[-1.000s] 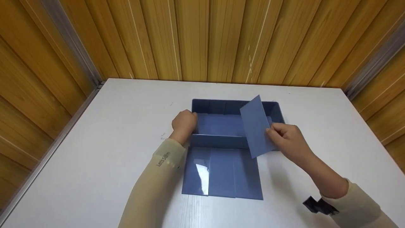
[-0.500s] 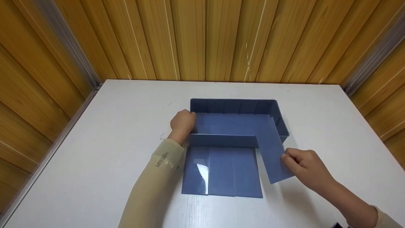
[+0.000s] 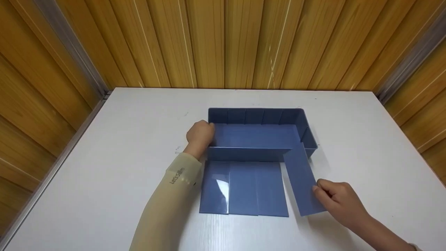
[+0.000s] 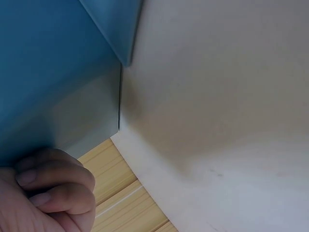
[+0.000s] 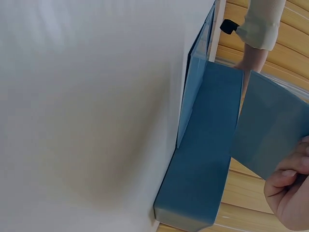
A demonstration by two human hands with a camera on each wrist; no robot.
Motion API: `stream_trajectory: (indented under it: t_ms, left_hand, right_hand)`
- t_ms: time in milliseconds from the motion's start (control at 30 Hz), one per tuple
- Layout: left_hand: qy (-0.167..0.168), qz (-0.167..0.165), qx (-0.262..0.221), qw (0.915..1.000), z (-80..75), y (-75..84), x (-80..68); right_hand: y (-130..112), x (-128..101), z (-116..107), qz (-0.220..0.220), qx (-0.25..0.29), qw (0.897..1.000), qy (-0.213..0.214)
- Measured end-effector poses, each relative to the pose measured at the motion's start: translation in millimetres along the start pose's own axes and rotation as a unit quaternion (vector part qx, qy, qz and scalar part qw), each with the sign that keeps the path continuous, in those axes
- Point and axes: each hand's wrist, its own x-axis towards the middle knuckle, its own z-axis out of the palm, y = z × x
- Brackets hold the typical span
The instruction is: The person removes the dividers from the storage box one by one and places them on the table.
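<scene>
A blue rectangular plastic box [image 3: 249, 154] stands on the table with its top uncovered. My left hand [image 3: 201, 135] grips its left wall, the fingers curled at the rim; the left wrist view shows those curled fingers [image 4: 63, 186] against the box's side. My right hand [image 3: 343, 201] pinches a thin blue flat panel [image 3: 303, 183] by its right edge, thumb on top. That panel is held tilted, its far end overlapping the box's front right corner in the head view. Several similar panels [image 3: 244, 188] lie side by side in front of the box.
The white table [image 3: 104, 167] reaches back to a wood-patterned wall [image 3: 209, 45]. Metal posts [image 3: 75, 45] stand at the corners. The panels in front of the box lie flat, close to its front wall, with light glaring off the leftmost one.
My right hand has drawn the panel from over the box's right side toward me and to the right, lowering it. The left hand stays on the box's left wall.
</scene>
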Motion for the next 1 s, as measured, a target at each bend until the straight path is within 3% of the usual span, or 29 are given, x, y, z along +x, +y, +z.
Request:
stream_trajectory:
  t_ms: [233,500,700,1000]
  left_hand:
    - [0.009,0.008,-0.003,0.9999,1.1,-0.9,0.0]
    - [0.007,0.000,-0.005,1.0000,-0.3,-0.4,0.7]
    - [0.002,0.001,0.002,1.0000,0.8,-1.2,1.4]
    - [0.002,-0.005,0.001,1.0000,0.8,-0.9,3.2]
  right_hand:
    - [3.0,-4.6,-0.7,0.058,-0.005,0.998,-0.024]
    - [4.9,-4.0,-2.9,0.134,-0.022,0.988,-0.074]
    - [7.7,-0.9,-0.3,0.160,-0.040,0.980,-0.113]
    - [8.2,4.3,0.0,0.191,-0.048,0.971,-0.136]
